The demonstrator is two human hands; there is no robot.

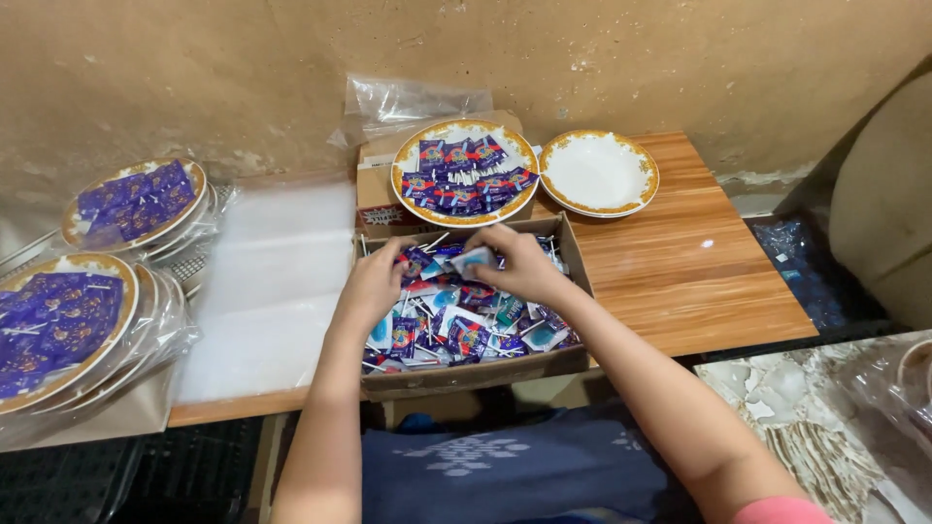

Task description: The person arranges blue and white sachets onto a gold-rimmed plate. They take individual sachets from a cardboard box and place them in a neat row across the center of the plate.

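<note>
Both hands were down in the shallow brown cardboard box (573,260) sitting on the wooden tabletop (699,281), right at the front edge. Box was stuffed w/ small purple, blue and white foil sachets (456,325) plus thin white sticks mixed in.

Left hand (374,281) was at the back-left part of the box, fingers curled down into the pile, pinching at some purple sachets there; couldn't tell exactly how many it had. Right hand (524,264) was just beside it on the back-right, fingers closed on a pale white-blue sachet (473,258), held a bit above the heap. Hands were near each other but not touching.

Right behind the box, a round white plate with a gold patterned rim (464,173) was resting on another cardboard carton, loaded w/ purple sachets laid out in rows. Next to it on the right, an identical gold-rimmed plate, empty (599,173), sat on the wood.

Left of the box was a sheet of clear plastic film (267,281) spread over the table. Further left, stacks of plastic-wrapped plates filled with purple sachets (68,325), two piles, one behind the other. Crumpled clear plastic bag (408,102) was against the wall behind everything.
</note>
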